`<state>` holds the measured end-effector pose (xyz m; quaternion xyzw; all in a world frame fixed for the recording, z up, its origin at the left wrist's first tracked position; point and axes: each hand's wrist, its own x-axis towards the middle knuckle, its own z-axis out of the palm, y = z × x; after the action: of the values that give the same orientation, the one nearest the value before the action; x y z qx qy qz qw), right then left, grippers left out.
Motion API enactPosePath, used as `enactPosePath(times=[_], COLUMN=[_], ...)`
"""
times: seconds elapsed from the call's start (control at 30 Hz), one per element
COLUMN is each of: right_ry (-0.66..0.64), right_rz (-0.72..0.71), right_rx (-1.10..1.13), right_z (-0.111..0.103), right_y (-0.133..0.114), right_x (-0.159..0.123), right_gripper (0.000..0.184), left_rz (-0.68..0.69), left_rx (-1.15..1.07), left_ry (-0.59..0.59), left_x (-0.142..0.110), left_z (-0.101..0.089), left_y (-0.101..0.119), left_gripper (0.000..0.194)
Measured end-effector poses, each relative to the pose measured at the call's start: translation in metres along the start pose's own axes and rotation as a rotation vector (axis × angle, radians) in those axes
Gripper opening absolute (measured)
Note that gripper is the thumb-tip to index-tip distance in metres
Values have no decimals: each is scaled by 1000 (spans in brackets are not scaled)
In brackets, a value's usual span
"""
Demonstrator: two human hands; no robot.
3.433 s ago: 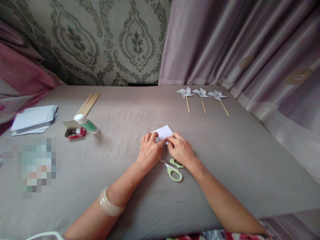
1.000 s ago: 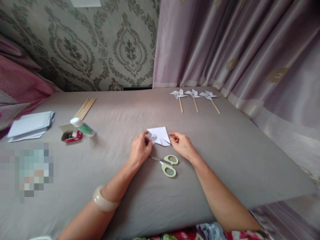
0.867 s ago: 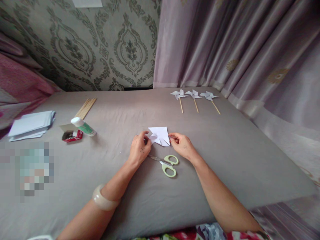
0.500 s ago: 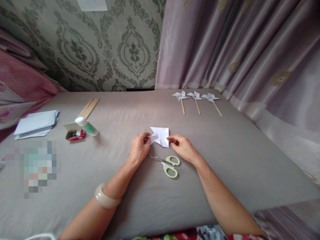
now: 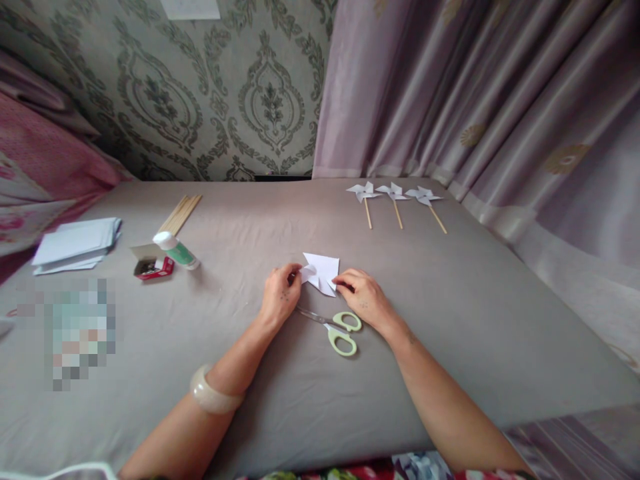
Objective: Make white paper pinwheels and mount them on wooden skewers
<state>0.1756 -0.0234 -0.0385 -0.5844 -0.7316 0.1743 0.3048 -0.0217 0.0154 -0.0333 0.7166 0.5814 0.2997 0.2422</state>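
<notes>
A small white paper square [image 5: 325,268], cut in from its corners and partly folded like a pinwheel, lies between my hands. My left hand [image 5: 283,293] pinches its left side, where a flap curls over. At the lower right corner, the fingers of my right hand [image 5: 365,297] are closed on the paper's edge. Just below the paper lie scissors [image 5: 343,333] with pale green handles, their blades pointing left; the tips come close to my left hand.
Three finished paper pinwheels [image 5: 393,192] on sticks lie at the back right. Leftward are wooden sticks [image 5: 181,213], a glue stick [image 5: 176,251], a small open red box [image 5: 154,268] with small dark items and a stack of white paper [image 5: 77,243]. A blurred patch covers something at far left.
My right hand has shifted slightly left and down, its fingers now on the paper's lower right corner. My left hand keeps its pinch. The view has moved a little.
</notes>
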Motion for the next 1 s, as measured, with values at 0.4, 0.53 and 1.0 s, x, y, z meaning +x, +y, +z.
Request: enactPosePath(times=[0.4,0.53,1.0], right_ry=[-28,-25,-31], right_rz=[-53,-53,-16], right_rx=[-164,-192,-264], right_z=[0,1,6], right_y=[-14,-16,-21], right_x=[-2,-4,-7], right_gripper=[13,13,13], left_rz=[212,295,368], left_rx=[271,341,448], left_ry=[145,73,-36], left_x=[-10,-16,-21], left_z=[2,4,5], left_y=[5,13,18], left_gripper=[20,18,20])
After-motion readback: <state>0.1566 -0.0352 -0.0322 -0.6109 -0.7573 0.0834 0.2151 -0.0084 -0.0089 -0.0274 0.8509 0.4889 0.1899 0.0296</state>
